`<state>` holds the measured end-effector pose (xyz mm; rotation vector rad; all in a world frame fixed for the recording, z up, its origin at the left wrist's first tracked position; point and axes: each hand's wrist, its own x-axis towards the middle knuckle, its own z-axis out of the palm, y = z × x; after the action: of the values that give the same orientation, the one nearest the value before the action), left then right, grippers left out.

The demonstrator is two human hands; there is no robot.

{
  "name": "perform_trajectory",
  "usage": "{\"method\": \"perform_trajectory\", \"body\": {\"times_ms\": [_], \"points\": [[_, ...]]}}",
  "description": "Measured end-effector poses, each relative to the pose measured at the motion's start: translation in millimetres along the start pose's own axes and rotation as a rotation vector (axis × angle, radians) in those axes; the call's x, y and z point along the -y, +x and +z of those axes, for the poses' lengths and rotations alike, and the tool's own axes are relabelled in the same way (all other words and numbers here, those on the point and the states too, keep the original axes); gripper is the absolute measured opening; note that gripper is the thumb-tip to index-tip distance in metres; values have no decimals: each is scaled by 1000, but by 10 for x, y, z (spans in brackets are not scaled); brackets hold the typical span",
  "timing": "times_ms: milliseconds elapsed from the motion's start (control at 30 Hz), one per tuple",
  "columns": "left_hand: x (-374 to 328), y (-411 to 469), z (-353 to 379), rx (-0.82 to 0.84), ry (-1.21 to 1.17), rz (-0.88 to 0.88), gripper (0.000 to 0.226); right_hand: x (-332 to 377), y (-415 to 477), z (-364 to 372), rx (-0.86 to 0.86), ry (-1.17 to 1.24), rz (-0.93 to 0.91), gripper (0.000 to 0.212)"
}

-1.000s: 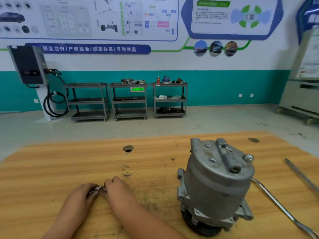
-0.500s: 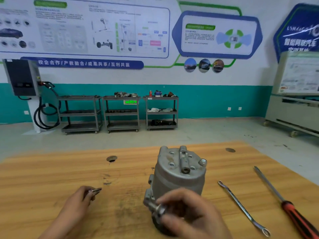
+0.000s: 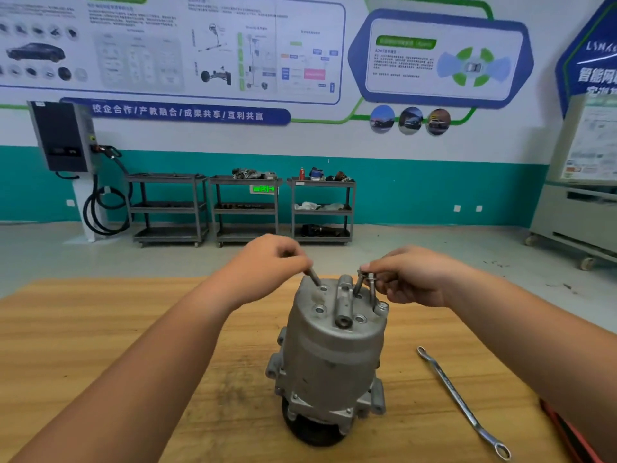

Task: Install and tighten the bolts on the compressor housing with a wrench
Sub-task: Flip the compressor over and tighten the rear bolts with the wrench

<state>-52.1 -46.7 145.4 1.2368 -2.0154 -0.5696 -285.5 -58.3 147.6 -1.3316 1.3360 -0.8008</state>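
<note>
Early stage. Centre frame: left hand [image 3: 267,262] pinches a bolt [image 3: 314,278] over the housing [image 3: 334,349]; right hand [image 3: 414,279] pinches two bolts [image 3: 359,284]. None looks seated; wrench [image 3: 460,401], lower right, lies untouched.

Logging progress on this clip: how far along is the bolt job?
Done: nothing tightened; the grey metal compressor housing stands upright, near holes empty. In hand: left hand pinches a steel bolt at a far hole, right hand holds two more. Left: seating all, then tightening; the silver ring wrench lies untouched.
</note>
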Motion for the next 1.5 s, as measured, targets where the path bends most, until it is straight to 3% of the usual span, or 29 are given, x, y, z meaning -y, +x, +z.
{"method": "perform_trajectory", "body": {"times_ms": [167,533,800,933,1033,1100,1233,1367,1500], "points": [[-106,236,84,151,321,-53,20,18,5,-53,32,-41,27,15],[-181,483,167,225,439,-57,24,72,20,15,57,-117,38,14],[-209,545,206,309,686,-17,22,-127,-46,21,-16,25,-76,19],[-140,424,198,201,576,-57,38,-187,-137,66,-67,69,-150,17],[-16,202,153,27,217,-45,21,-228,-210,132,-72,114,-217,11],[42,43,146,-36,176,3,20,-238,-243,176,-83,55,-266,8],[73,-147,173,101,200,58,14,-193,-269,202,-86,-76,-309,8],[59,-174,147,97,158,110,15,-182,-299,241,-59,-168,-355,8],[23,-120,140,167,257,109,14,-180,-273,236,-167,-300,-384,10]]}}
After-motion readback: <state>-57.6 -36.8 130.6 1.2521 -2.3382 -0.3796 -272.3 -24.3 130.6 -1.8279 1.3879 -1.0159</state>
